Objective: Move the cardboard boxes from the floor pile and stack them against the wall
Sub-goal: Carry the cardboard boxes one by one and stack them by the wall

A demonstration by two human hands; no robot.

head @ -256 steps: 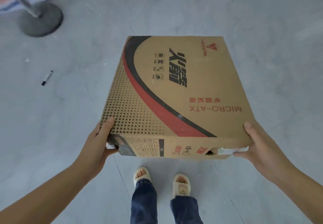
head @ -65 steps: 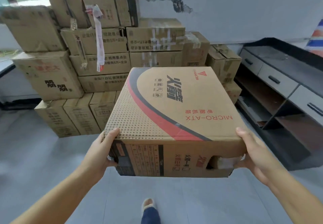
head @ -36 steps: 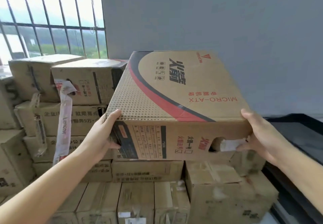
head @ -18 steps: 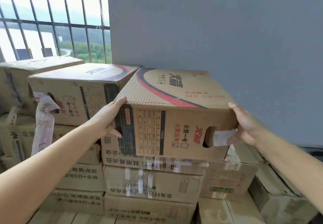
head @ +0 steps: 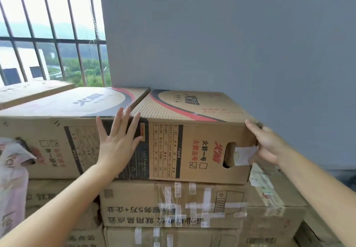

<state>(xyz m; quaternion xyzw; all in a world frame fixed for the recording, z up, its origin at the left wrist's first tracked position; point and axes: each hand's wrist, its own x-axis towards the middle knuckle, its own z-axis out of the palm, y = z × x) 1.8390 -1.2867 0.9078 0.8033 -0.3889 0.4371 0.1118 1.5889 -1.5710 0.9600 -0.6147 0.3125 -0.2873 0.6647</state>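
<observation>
head view, left hand (head: pixel 119 142) flat, fingers spread on box (head: pixel 192 140), right hand (head: pixel 266 142) grip pinching corner

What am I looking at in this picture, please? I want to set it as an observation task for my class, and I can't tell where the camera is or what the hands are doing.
There is no machine here: a person wears a camera on the head, so you see their own arms from above. The left hand presses flat, fingers straight, against the front of a printed cardboard box. The right hand grips that box's right end. The box sits on a taped box in a stack against the grey wall. A similar box stands right beside it, on the left. A barred window is behind.
</observation>
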